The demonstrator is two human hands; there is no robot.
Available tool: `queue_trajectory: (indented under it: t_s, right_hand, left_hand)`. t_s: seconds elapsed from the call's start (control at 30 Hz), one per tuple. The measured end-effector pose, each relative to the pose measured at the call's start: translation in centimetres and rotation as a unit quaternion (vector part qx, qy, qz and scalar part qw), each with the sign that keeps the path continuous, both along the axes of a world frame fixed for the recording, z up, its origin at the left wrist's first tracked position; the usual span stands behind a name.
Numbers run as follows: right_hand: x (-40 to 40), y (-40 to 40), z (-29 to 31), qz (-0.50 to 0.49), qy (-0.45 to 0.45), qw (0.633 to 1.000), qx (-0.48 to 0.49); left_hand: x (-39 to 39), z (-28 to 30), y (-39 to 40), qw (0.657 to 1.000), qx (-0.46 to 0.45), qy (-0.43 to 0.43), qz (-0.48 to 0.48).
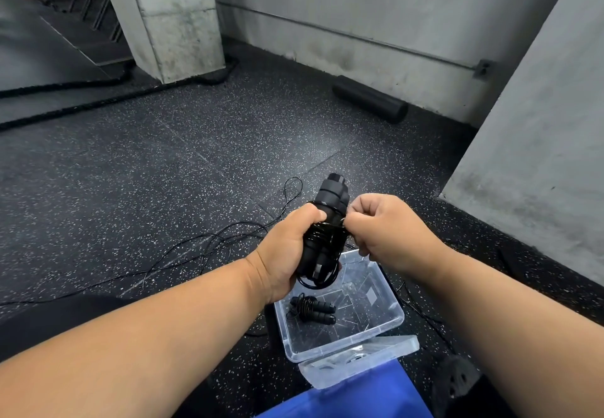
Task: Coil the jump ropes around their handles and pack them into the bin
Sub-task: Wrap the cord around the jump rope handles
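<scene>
Speckled gym floor [137,169], concrete walls. Left hand [287,251] clamped round paired handles [327,218], keeping them steady as a spool above the clear bin [385,313]. Right hand [382,228] pinching thin rope [183,251], feeding another wrap. One coiled rope [310,309] already packed; loose rope trailing left.

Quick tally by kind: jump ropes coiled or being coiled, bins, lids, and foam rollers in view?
Jump ropes, coiled or being coiled: 2, one in the bin, one held by the left hand and right hand at
Clear bins: 1
Lids: 1
Foam rollers: 1
Total: 5
</scene>
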State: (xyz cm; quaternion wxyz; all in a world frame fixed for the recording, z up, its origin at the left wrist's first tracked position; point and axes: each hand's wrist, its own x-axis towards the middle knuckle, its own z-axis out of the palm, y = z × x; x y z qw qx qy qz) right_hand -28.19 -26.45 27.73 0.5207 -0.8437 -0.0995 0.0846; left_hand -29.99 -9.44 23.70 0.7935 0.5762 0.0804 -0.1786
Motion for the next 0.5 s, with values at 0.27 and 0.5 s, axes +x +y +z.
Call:
queue_trajectory:
  t_s: [0.27,0.5]
  right_hand:
    - [0.9,-1.7,0.4,0.192,-0.161,0.943,-0.217]
    - [0.7,-1.4,-0.1,0.177,-0.283,0.903,-0.27]
  left_hand:
    - [-0.6,0.3,0.2,0.994,0.035,0.078,-0.066]
    - [-0.5,0.5,-0.5,0.996,0.001,0.061,-0.059]
